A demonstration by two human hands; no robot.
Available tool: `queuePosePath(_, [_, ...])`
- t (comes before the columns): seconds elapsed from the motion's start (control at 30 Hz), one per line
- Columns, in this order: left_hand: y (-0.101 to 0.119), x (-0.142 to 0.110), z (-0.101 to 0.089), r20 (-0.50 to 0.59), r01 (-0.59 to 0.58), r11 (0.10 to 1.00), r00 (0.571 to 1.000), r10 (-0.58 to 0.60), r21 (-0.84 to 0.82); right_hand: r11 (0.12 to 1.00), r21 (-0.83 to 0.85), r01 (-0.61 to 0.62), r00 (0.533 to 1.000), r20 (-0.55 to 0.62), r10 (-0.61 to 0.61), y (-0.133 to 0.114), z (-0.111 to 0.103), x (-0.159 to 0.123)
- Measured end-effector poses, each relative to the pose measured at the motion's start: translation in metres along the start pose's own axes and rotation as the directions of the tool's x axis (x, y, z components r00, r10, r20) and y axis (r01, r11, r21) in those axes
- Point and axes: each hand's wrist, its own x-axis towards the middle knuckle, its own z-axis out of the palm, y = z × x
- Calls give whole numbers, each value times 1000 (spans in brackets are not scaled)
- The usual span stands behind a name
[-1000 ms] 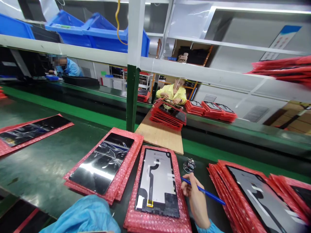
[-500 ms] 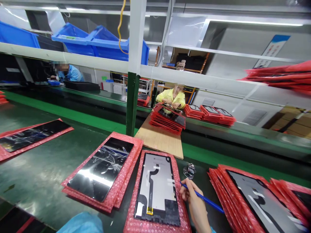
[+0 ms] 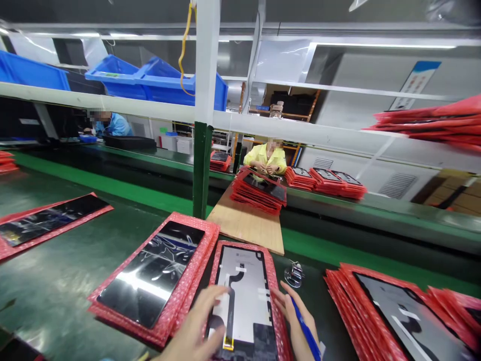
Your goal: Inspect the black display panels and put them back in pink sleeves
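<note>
A tablet-sized display panel (image 3: 248,286) lies grey back up on pink bubble wrap (image 3: 276,311) in front of me, with a dark flex cable and a yellow-edged connector on it. My left hand (image 3: 201,321) reaches over the panel's left edge, thumb and fingers apart, holding nothing. At the right edge, my right hand (image 3: 296,321) keeps a blue pen-like stick (image 3: 306,328) in its grip. Its fingertips are at the panel's side; whether they touch the panel I cannot tell. The stick's working tip is hidden.
Left of it, a glossy black panel (image 3: 152,273) lies on stacked bubble wrap. More wrapped panels (image 3: 409,311) are piled at right. A small metal-and-clear device (image 3: 294,275) sits behind my right hand. Beyond a wooden board (image 3: 248,228), a person in yellow (image 3: 265,158) works. A post (image 3: 202,170) rises ahead.
My left hand has come into view over the panel's left side. My right hand has turned, and the blue stick now slants back down along it. The camera view has shifted slightly.
</note>
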Motion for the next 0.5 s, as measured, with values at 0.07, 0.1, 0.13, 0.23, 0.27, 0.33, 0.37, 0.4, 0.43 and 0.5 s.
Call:
queuePosePath(0.07, [-8, 26, -2, -15, 109, 994, 994, -109, -28, 1000, 21, 1, 1000, 11, -2, 2, 3, -1])
queuePosePath(0.1, [-11, 36, -4, -11, 226, 970, 974, -228, -89, 1000, 2, 6, 1000, 14, -7, 4, 3, -2])
queuePosePath(0.13, [-13, 44, -5, 6, 326, 935, 945, -328, -140, 999, -31, 18, 1000, 16, -17, 6, 4, -2])
queuePosePath(0.23, [-11, 60, -8, 79, 485, 843, 873, -481, -235, 981, -176, 77, 997, 41, -71, 13, 1, -4])
queuePosePath(0.27, [-8, 63, -10, 93, 492, 837, 870, -484, -240, 969, -228, 95, 995, 55, -85, 16, 0, -4])
queuePosePath(0.33, [0, 70, -12, 113, 506, 826, 862, -494, -247, 953, -280, 117, 992, 78, -99, 20, -2, -5])
queuePosePath(0.37, [5, 73, -12, 126, 507, 825, 862, -491, -249, 956, -268, 121, 991, 89, -100, 22, -1, -4])
queuePosePath(0.4, [11, 76, -11, 142, 498, 829, 867, -477, -255, 965, -232, 120, 990, 101, -99, 23, 0, -4])
queuePosePath(0.43, [16, 79, -8, 158, 479, 836, 878, -452, -267, 978, -176, 115, 989, 110, -96, 23, 2, -4])
queuePosePath(0.5, [26, 85, 1, 177, 420, 855, 907, -382, -305, 996, -50, 76, 991, 112, -70, 22, 5, -5])
